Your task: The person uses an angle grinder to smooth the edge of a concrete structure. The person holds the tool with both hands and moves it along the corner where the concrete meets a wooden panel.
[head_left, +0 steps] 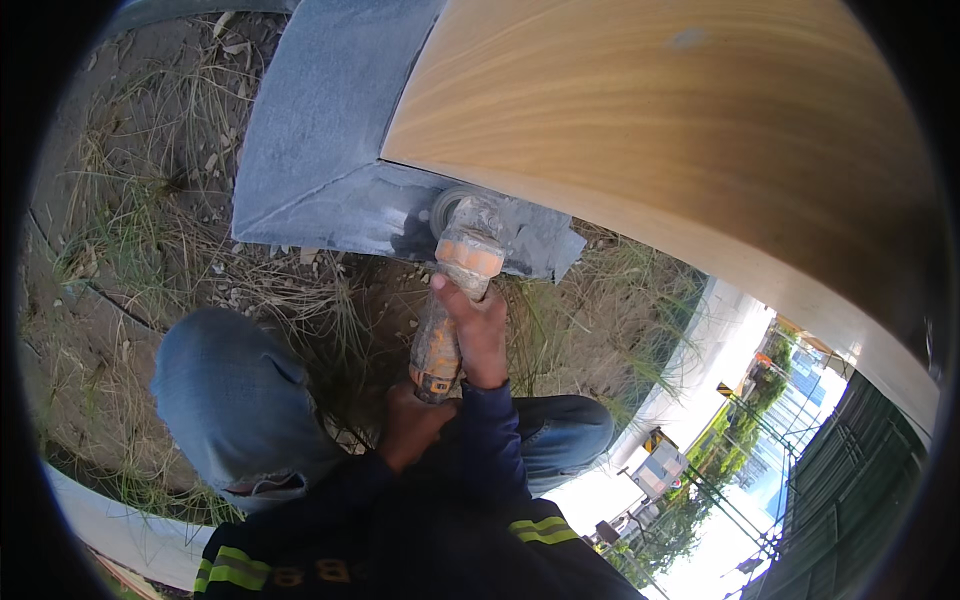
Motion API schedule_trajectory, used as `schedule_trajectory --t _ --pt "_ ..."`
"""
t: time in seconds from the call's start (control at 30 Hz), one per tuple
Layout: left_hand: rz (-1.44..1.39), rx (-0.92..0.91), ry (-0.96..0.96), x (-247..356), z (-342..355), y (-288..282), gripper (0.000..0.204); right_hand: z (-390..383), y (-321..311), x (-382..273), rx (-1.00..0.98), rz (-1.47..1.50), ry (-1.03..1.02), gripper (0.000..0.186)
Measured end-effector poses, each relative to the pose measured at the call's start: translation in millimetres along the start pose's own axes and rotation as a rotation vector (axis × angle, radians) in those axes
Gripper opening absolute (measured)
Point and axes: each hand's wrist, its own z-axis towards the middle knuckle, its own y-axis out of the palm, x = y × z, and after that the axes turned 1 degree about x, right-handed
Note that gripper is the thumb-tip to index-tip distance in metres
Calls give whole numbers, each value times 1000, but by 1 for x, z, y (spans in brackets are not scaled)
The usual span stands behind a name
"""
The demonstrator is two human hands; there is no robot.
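Observation:
A dust-coated orange angle grinder (440,335) is held in both my hands. My right hand (483,335) is closed round its body just behind the head. Lower down, my left hand (410,425) is wrapped about the rear end of the tool, its fingers partly hidden. The round wheel (450,208) of the grinder lies against the grey stone border (370,205), partly covered by the tool's head. Around the wheel the stone has dark patches and a rough, dusty surface to the right.
A smooth tan panel (640,100) rises beyond the border. Dry grass (180,235) and bare soil lie to the left, with grass to the right as well. My bent knees (235,385) flank the tool. A white curb (640,425) runs behind at right.

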Motion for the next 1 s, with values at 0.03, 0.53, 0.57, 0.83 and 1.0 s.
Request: schedule_trajectory --t 0.03,0.53,0.57,0.83,1.0 --pt "18 0 3 -1 1 1 24 -1 -1 2 7 6 -8 48" --pt "10 18 -46 11 -6 4 27 -2 -1 -1 32 -9 6 45" --pt "3 38 -48 12 -7 5 27 -2 0 -2 26 -34 12 45" --pt "37 -1 -7 1 2 0 27 -2 2 -4 36 20 -1 43" --pt "29 9 -48 7 -4 1 27 -2 3 -3 23 -4 9 44"
